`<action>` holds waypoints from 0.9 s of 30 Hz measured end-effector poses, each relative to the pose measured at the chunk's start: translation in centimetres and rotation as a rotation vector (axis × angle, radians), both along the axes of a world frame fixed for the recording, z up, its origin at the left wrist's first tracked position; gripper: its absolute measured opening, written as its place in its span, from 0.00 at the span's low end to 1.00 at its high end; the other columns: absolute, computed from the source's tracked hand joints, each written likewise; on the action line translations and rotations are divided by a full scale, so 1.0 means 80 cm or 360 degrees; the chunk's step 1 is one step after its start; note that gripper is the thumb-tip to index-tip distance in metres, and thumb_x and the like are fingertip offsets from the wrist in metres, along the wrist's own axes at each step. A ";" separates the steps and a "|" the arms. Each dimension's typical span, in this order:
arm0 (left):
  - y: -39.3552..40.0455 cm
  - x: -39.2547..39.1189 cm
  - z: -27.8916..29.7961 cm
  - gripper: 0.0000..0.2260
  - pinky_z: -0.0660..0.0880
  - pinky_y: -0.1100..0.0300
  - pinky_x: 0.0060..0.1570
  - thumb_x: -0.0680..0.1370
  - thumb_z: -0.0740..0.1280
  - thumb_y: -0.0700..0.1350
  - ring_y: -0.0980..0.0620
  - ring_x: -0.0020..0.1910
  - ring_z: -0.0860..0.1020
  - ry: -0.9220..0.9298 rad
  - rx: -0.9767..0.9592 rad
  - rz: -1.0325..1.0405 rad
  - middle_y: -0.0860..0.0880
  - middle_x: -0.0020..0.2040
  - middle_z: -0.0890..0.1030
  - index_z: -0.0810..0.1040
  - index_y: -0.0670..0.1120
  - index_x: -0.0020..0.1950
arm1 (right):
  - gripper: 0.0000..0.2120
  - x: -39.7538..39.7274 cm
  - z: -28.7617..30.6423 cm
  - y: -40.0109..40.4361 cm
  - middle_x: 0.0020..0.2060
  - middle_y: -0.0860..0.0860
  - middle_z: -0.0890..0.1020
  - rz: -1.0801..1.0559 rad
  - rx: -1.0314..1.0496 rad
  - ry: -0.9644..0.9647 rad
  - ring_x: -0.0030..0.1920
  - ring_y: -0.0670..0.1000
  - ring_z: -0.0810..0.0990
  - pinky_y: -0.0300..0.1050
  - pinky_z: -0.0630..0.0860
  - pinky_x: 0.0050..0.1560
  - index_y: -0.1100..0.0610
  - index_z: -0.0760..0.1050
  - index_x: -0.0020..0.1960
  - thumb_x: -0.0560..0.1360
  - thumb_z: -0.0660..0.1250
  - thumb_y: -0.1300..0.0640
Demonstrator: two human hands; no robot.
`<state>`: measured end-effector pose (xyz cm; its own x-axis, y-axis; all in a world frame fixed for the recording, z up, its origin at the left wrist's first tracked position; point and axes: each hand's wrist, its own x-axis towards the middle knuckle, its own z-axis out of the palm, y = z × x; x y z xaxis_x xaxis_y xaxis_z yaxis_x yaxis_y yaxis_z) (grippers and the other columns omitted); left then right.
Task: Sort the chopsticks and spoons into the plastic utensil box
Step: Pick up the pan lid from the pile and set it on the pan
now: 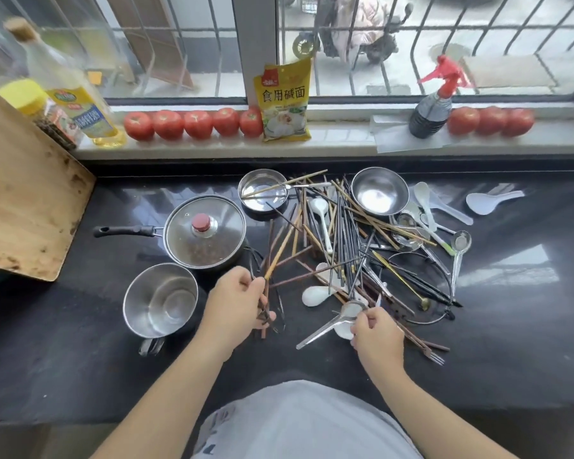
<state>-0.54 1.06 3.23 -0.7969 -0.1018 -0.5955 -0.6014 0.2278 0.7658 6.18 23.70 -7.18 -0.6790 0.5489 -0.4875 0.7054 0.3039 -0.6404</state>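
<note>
Left hand (237,301) grips gathered chopsticks (272,270), lower centre; right hand (375,332) pinches metal spoon (332,323) from pile, sorting by type.

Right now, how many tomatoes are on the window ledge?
8. Five stand in a row left of the yellow bag. Three stand right of the spray bottle. The bag may hide more.
</note>
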 end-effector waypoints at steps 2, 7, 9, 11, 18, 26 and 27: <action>-0.012 -0.005 0.024 0.09 0.84 0.36 0.40 0.84 0.62 0.40 0.40 0.30 0.83 0.0066 -0.0032 0.0020 0.41 0.37 0.78 0.69 0.39 0.45 | 0.07 0.000 -0.004 -0.010 0.31 0.48 0.84 0.0054 -0.0018 -0.0060 0.34 0.51 0.84 0.52 0.80 0.42 0.52 0.75 0.41 0.77 0.63 0.54; -0.038 -0.021 0.052 0.08 0.85 0.49 0.34 0.87 0.60 0.42 0.43 0.31 0.85 0.0010 0.0223 0.0338 0.42 0.43 0.74 0.72 0.39 0.52 | 0.07 -0.011 -0.012 -0.030 0.34 0.51 0.84 0.0052 -0.0189 -0.0247 0.30 0.52 0.83 0.50 0.81 0.39 0.58 0.76 0.43 0.77 0.61 0.59; -0.043 -0.020 0.052 0.07 0.84 0.52 0.31 0.87 0.60 0.41 0.43 0.32 0.85 -0.0094 0.0476 0.0540 0.43 0.42 0.74 0.73 0.39 0.51 | 0.08 -0.019 -0.015 -0.035 0.34 0.55 0.83 -0.0016 -0.0366 -0.0302 0.29 0.54 0.79 0.49 0.79 0.36 0.60 0.76 0.44 0.78 0.60 0.63; -0.045 -0.012 0.050 0.07 0.83 0.55 0.30 0.86 0.61 0.40 0.43 0.33 0.86 -0.0177 0.0701 0.0695 0.44 0.39 0.74 0.73 0.39 0.50 | 0.08 -0.027 -0.012 -0.038 0.35 0.58 0.81 -0.0083 -0.0499 -0.0327 0.30 0.55 0.77 0.46 0.76 0.33 0.61 0.76 0.49 0.79 0.58 0.64; -0.031 0.013 0.045 0.11 0.85 0.51 0.37 0.87 0.59 0.40 0.42 0.37 0.86 0.0004 0.0790 0.0683 0.47 0.33 0.78 0.71 0.41 0.46 | 0.15 -0.038 0.007 -0.036 0.39 0.59 0.81 -0.0130 -0.0729 -0.0181 0.32 0.56 0.78 0.47 0.79 0.35 0.55 0.68 0.64 0.80 0.56 0.64; -0.027 -0.019 0.075 0.10 0.85 0.50 0.40 0.88 0.57 0.41 0.42 0.38 0.86 0.0358 0.0656 0.0481 0.51 0.33 0.78 0.70 0.43 0.47 | 0.08 -0.061 0.021 -0.021 0.39 0.58 0.82 -0.0162 -0.0782 -0.0076 0.32 0.54 0.80 0.48 0.81 0.38 0.61 0.76 0.53 0.82 0.58 0.63; -0.026 -0.024 0.075 0.10 0.86 0.48 0.42 0.88 0.57 0.41 0.42 0.39 0.86 0.0348 0.0650 0.0462 0.51 0.33 0.79 0.71 0.43 0.47 | 0.07 -0.064 0.022 -0.017 0.38 0.58 0.82 -0.0176 -0.0782 -0.0057 0.31 0.54 0.80 0.46 0.80 0.35 0.61 0.76 0.52 0.81 0.59 0.64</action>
<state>-2.44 -0.98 9.26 -0.8800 -0.1310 -0.4565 -0.4123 -0.2662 0.8713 1.07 22.34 -5.45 -0.6078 0.3164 -0.7283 0.7406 -0.1049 -0.6637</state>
